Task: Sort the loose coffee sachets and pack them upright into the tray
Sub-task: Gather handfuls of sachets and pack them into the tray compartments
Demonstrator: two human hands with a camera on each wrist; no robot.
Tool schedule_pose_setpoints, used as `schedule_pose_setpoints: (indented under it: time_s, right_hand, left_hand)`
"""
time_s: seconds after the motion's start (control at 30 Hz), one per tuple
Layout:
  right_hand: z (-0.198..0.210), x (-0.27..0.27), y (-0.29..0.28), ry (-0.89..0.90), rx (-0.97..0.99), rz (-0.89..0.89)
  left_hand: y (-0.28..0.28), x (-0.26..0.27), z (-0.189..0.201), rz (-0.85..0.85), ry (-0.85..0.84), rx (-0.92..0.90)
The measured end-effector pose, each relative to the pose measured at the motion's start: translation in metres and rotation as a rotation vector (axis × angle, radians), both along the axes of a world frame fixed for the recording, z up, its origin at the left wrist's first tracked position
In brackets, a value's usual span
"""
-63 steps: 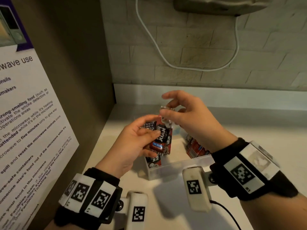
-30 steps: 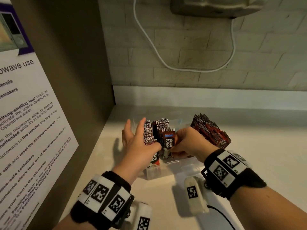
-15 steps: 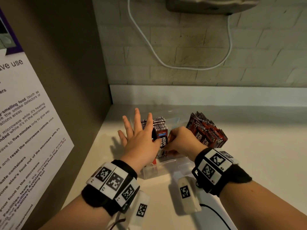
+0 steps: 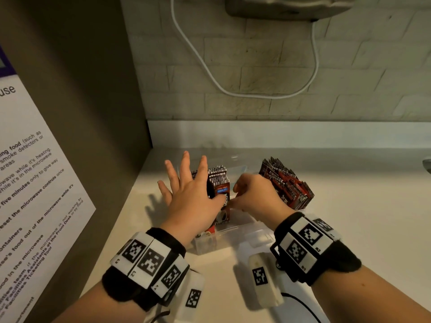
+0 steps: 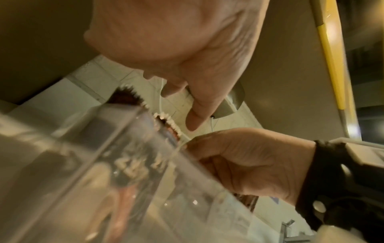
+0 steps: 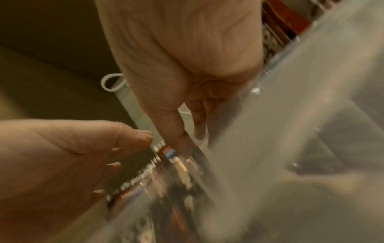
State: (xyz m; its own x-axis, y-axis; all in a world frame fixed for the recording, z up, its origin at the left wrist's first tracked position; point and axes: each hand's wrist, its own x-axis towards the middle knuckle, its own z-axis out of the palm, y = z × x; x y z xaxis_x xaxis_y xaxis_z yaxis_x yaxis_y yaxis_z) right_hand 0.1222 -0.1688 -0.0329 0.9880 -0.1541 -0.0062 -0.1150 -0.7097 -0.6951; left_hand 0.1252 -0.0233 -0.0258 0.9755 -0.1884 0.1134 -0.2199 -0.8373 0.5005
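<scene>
A clear plastic tray (image 4: 233, 238) stands on the pale counter. In its left part a row of red-and-black coffee sachets (image 4: 218, 173) stands upright. My left hand (image 4: 189, 194) lies flat against that row's left side with fingers spread, its thumb on the front sachet (image 4: 222, 190). My right hand (image 4: 254, 197), fingers curled, pinches that front sachet's right edge. A second bundle of sachets (image 4: 286, 185) leans in the tray's right part. The wrist views are blurred: they show the tray wall (image 5: 104, 164) (image 6: 290, 131), the left hand (image 5: 187, 49) and the right hand (image 6: 176, 49).
A dark cabinet side with a microwave-use poster (image 4: 35, 183) walls off the left. Behind are a brick wall, a white cable (image 4: 233, 94) and a wall-mounted unit (image 4: 279, 5). Bare counter (image 4: 361, 206) stretches to the right, with a metal object (image 4: 428, 164) at its edge.
Both hands came down from above the tray with sachets into it. The left hand let go and spread flat against the row. The right hand stays at the front sachet.
</scene>
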Motion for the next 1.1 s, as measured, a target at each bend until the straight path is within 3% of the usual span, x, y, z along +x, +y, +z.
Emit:
schedule_pose_setpoints:
  time_s: [0.13, 0.27, 0.33, 0.43, 0.57, 0.73, 0.9, 1.1]
  right_hand:
    - [0.031, -0.014, -0.015, -0.273, 0.138, -0.078]
    - [0.068, -0.024, -0.044, -0.46, 0.246, -0.197]
    - [0.077, -0.028, -0.061, -0.4, 0.234, -0.205]
    - [0.078, -0.03, -0.083, -0.134, 0.154, -0.164]
    - [0.067, -0.037, -0.097, 0.18, 0.042, -0.006]
    - [0.056, -0.039, -0.1, 0.29, -0.064, 0.131]
    - [0.049, -0.032, -0.1, 0.287, -0.084, 0.171]
    - [0.045, -0.024, -0.1, 0.267, -0.129, 0.202]
  left_hand:
    - [-0.009, -0.01, 0.017, -0.105, -0.129, -0.289]
    - [-0.036, -0.023, 0.029, -0.31, 0.032, -0.422]
    - [-0.055, -0.023, 0.026, -0.379, 0.202, -0.356]
    - [-0.081, -0.012, 0.011, -0.359, 0.442, -0.305]
    - [-0.098, 0.0, -0.001, -0.272, 0.596, -0.234]
    - [-0.111, 0.007, -0.011, -0.213, 0.606, -0.197]
    - [-0.115, 0.014, -0.02, -0.19, 0.577, -0.382]
    - [-0.12, 0.019, -0.027, -0.179, 0.553, -0.465]
